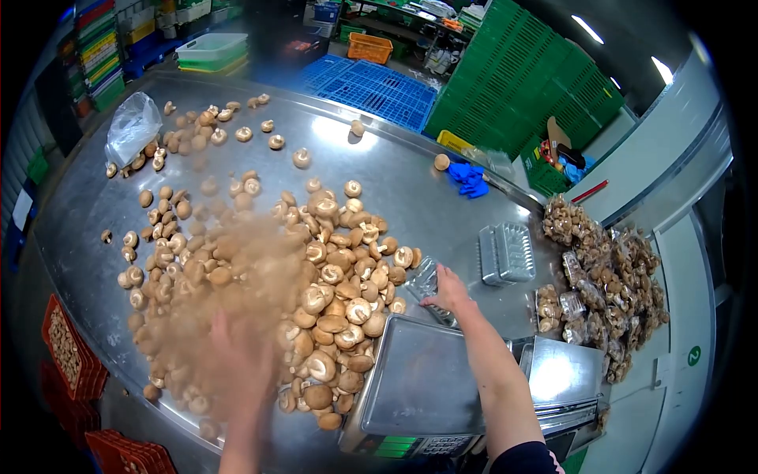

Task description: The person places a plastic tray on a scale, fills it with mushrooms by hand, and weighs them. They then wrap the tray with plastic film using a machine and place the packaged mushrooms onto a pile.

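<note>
A large heap of shiitake mushrooms (339,296) covers the middle of the metal table. My left hand (245,355) is over the near left part of this heap, smeared by motion along with the mushrooms around it. Whether its fingers hold anything is hidden by the blur. At the heap's right edge, my right hand (448,291) grips a clear plastic tray (425,278), thumb towards the heap. This tray sits just beyond a weighing scale (426,371), whose green display faces me.
Empty clear trays (505,253) stand right of my right hand. Packed mushrooms (612,292) pile up at the right. Blue gloves (469,180) lie near the far edge, a plastic bag (133,130) at far left. Red crates (75,351) stand below the table's left side.
</note>
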Demonstrator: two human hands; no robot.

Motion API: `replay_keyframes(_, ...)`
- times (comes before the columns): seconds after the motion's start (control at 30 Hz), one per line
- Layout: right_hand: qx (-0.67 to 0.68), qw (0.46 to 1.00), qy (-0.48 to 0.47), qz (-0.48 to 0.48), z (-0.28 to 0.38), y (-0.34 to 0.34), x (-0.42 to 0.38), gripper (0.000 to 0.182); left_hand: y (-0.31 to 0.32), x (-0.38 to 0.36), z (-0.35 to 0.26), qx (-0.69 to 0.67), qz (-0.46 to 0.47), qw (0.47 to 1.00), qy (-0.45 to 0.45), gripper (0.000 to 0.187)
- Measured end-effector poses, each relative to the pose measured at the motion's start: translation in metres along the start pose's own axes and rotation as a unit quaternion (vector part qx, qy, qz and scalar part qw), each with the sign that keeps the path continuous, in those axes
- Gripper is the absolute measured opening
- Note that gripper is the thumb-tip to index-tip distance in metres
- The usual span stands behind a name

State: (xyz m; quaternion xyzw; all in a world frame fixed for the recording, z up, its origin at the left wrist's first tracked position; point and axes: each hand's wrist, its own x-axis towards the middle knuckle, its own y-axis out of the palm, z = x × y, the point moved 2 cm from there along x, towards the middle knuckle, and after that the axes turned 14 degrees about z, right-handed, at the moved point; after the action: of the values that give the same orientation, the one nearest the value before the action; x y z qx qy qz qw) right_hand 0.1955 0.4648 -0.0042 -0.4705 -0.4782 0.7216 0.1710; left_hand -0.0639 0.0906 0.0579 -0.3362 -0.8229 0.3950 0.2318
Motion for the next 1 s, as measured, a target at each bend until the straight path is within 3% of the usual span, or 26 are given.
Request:
replay_keyframes(0.37,-0.03,0.998,0.006,-0.057,0.009,-0.006,-0.006,0.104,-0.013,-0.035,0.002,-0.079,-0.068,0.995,0.0,0.047)
replay_keyframes(0.53,-0.044,0.997,0.037,-0.056,0.02,-0.006,-0.016,0.107,-0.027,-0.044,-0.006,-0.078,-0.054,0.995,-0.01,0.044)
replay_keyframes(0.63,0.009,0.995,-0.003,-0.095,-0.002,0.011,0.001,0.105,-0.03,-0.05,0.002,-0.061,-0.053,0.997,0.0,0.041)
replay_keyframes(0.73,0.021,0.998,0.021,-0.049,-0.001,0.008,0.003,0.106,-0.032,-0.054,0.008,-0.108,-0.053,0.993,0.003,0.038)
replay_keyframes(1.0,-0.005,0.996,0.032,-0.08,0.002,0.003,-0.004,0.103,-0.02,-0.062,0.012,-0.091,-0.076,0.993,0.01,0.038)
